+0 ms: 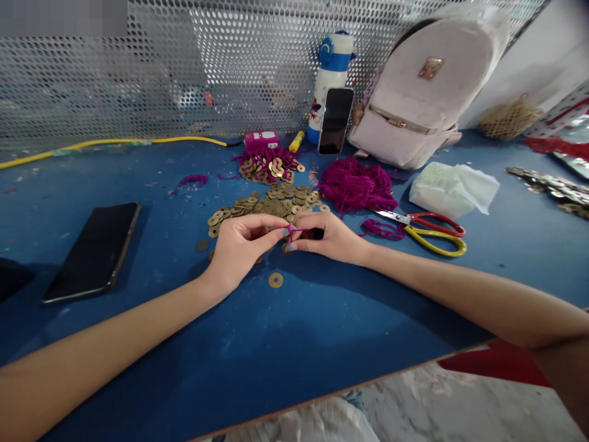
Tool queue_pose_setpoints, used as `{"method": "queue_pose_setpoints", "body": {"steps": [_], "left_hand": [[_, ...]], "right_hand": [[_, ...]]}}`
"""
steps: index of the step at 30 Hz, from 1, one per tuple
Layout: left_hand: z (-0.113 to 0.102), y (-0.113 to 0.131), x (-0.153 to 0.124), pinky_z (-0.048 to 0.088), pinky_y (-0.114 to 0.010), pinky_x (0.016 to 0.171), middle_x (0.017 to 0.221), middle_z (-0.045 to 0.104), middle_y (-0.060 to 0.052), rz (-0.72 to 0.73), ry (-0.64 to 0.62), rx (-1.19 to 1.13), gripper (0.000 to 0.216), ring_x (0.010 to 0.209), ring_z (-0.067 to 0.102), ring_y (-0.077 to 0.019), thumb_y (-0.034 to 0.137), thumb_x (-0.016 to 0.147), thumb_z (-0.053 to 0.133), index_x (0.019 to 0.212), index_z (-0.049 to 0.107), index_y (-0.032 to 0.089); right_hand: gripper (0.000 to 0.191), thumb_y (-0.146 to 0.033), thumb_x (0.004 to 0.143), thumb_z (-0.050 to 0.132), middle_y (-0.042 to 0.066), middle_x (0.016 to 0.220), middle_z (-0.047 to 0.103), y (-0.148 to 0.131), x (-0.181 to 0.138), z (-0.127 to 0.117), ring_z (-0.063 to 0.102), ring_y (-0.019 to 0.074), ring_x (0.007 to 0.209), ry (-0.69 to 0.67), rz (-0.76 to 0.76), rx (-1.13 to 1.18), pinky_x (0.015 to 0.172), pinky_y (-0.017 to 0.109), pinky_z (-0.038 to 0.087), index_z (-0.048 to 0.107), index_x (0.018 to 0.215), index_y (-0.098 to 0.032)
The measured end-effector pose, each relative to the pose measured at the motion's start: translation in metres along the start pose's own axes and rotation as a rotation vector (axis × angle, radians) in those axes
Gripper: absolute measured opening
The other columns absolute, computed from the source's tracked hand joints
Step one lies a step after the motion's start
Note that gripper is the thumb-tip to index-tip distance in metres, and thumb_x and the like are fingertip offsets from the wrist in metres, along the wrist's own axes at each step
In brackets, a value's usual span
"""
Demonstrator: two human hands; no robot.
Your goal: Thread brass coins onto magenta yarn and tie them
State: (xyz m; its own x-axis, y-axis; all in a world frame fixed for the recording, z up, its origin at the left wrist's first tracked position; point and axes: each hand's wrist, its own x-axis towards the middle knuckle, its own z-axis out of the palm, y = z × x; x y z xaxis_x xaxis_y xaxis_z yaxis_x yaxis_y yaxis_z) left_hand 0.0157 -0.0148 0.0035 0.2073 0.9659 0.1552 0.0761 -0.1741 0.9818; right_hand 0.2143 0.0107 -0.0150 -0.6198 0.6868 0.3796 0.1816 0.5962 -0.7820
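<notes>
Near the middle of the blue table, my left hand [239,248] and my right hand [326,236] meet, fingertips almost touching. Both pinch a short magenta string [297,230], which runs between them. Whether a coin is also in the fingers, I cannot tell. Just behind the hands spreads a heap of brass coins [276,202] with square holes. One loose coin [275,280] lies in front of them. Farther back is a bunch of coins tied with magenta string [271,166]. A pile of magenta string [356,186] sits beyond my right hand.
Scissors [423,230] with red and yellow handles lie right of my right hand, near a white tissue pack [451,187]. A dark phone [94,252] lies at left. Another phone [336,121] leans on a bottle [334,67], beside a pale backpack [423,92]. A yellow cable [115,142] runs along the back.
</notes>
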Motion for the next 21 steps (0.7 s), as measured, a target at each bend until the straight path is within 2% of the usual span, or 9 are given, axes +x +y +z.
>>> {"method": "queue_pose_setpoints", "body": {"steps": [3, 5, 9, 13, 15, 18, 21], "left_hand": [[-0.0003, 0.0011, -0.0004, 0.040, -0.021, 0.048, 0.074, 0.074, -0.004, 0.007, -0.046, -0.020, 0.008, 0.058, 0.059, -0.0112, 0.017, 0.074, 0.073, 0.080, 0.079, 0.017], [-0.0002, 0.0017, -0.0008, 0.040, -0.021, 0.047, 0.078, 0.075, -0.003, -0.001, -0.070, -0.039, 0.007, 0.057, 0.057, -0.0103, 0.016, 0.075, 0.073, 0.079, 0.078, 0.017], [-0.0008, 0.0008, -0.0006, 0.033, -0.020, 0.041, 0.063, 0.068, 0.001, -0.029, -0.077, -0.076, 0.007, 0.045, 0.046, -0.0065, 0.018, 0.075, 0.074, 0.081, 0.079, 0.018], [-0.0025, -0.0002, 0.0002, 0.048, -0.022, 0.056, 0.081, 0.076, -0.004, -0.013, -0.161, -0.108, 0.005, 0.068, 0.065, -0.0141, 0.021, 0.074, 0.076, 0.078, 0.078, 0.019], [-0.0029, 0.0002, 0.0001, 0.049, -0.023, 0.056, 0.085, 0.077, -0.006, -0.013, -0.227, -0.092, 0.006, 0.072, 0.067, -0.0164, 0.023, 0.073, 0.076, 0.075, 0.078, 0.018], [-0.0022, 0.0009, 0.0000, 0.040, -0.020, 0.044, 0.079, 0.076, -0.006, -0.024, -0.249, -0.039, 0.007, 0.057, 0.061, -0.0120, 0.023, 0.073, 0.076, 0.075, 0.078, 0.017], [-0.0002, 0.0011, 0.0004, 0.038, -0.018, 0.041, 0.075, 0.076, -0.003, -0.020, -0.178, -0.021, 0.007, 0.050, 0.057, -0.0088, 0.021, 0.072, 0.075, 0.078, 0.077, 0.017]], "right_hand": [[0.016, -0.028, 0.087, 0.069, 0.003, 0.078, 0.064, 0.0002, -0.0008, 0.0010, 0.058, 0.0153, 0.077, -0.077, -0.022, -0.083, 0.074, 0.029, 0.046, 0.066, 0.080, -0.015], [0.016, -0.029, 0.087, 0.068, 0.003, 0.079, 0.063, 0.0006, -0.0016, 0.0016, 0.058, 0.0150, 0.075, -0.089, -0.004, -0.119, 0.072, 0.029, 0.046, 0.065, 0.081, -0.015], [0.016, -0.030, 0.087, 0.068, 0.001, 0.077, 0.060, -0.0001, -0.0022, 0.0016, 0.054, 0.0131, 0.069, -0.088, 0.016, -0.141, 0.064, 0.025, 0.043, 0.063, 0.081, -0.016], [0.022, -0.035, 0.091, 0.062, 0.002, 0.078, 0.062, -0.0027, -0.0013, 0.0009, 0.053, 0.0129, 0.068, -0.105, 0.034, -0.106, 0.064, 0.025, 0.041, 0.062, 0.081, -0.015], [0.027, -0.039, 0.092, 0.061, 0.002, 0.077, 0.061, -0.0033, -0.0007, 0.0008, 0.052, 0.0126, 0.068, -0.110, 0.047, -0.082, 0.063, 0.025, 0.039, 0.062, 0.079, -0.015], [0.033, -0.044, 0.092, 0.059, 0.000, 0.072, 0.055, -0.0037, -0.0003, 0.0013, 0.048, 0.0119, 0.066, -0.111, 0.040, -0.092, 0.062, 0.024, 0.037, 0.059, 0.076, -0.015], [0.036, -0.050, 0.089, 0.062, 0.000, 0.076, 0.052, -0.0058, -0.0017, 0.0026, 0.046, 0.0121, 0.068, -0.065, -0.003, -0.201, 0.062, 0.025, 0.035, 0.055, 0.079, -0.016]]}}
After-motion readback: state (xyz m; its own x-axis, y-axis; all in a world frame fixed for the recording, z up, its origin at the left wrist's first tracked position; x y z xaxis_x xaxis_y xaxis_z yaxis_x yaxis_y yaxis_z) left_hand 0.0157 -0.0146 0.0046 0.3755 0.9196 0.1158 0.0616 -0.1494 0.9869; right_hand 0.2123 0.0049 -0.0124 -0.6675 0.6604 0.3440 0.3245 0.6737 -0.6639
